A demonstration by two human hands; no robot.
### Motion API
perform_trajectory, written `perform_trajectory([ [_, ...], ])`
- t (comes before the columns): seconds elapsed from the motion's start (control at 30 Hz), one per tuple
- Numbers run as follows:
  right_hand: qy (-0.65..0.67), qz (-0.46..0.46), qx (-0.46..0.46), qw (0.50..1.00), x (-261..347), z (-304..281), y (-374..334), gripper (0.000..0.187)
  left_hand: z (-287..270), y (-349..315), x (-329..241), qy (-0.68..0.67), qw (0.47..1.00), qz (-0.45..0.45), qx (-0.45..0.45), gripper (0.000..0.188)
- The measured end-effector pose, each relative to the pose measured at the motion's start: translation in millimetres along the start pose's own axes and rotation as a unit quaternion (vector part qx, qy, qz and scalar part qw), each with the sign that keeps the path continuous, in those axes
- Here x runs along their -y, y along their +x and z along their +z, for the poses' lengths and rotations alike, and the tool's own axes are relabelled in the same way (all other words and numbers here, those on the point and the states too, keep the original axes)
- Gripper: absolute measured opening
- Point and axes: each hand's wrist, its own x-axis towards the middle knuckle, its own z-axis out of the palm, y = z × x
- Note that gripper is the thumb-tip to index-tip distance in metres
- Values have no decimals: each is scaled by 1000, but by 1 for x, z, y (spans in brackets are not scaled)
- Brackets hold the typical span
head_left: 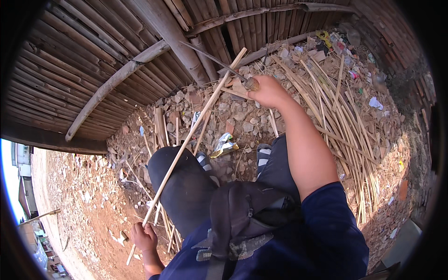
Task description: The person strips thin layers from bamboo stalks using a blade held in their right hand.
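Observation:
A long, pale bamboo strip (182, 154) slants over my left knee, from the lower left up to the bamboo wall. My left hand (143, 236) is closed around its lower part. In my right hand (269, 92) is the wooden handle of a long-bladed knife (212, 58), held in a fist. Its thin, dark blade points up and left and crosses the strip close to the far end. Whether the edge touches the strip, I cannot tell. Beneath my right hand lies a short flat piece of bamboo (235, 94).
Many split bamboo strips (343, 126) lie piled at the right. More strips (170, 228) lie beside my left leg. A bamboo-slat wall (88, 74) with a thick pole (170, 37) stands ahead. Stones, litter and a silver wrapper (224, 145) cover the ground between my feet and the wall.

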Motion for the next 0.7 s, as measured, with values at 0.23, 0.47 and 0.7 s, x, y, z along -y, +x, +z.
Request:
perform_trajectory([
  [0.23, -29, -57, 56, 996, 29, -11, -19, 47, -37, 67, -93, -151, 984, 73, 52, 22],
  [0.47, -78, -82, 151, 982, 32, -10, -23, 49, -22, 69, -102, -184, 977, 60, 93, 27],
  [0.7, -107, -63, 129, 984, 28, -2, -14, 40, -26, 65, -99, -220, 965, 73, 120, 37],
])
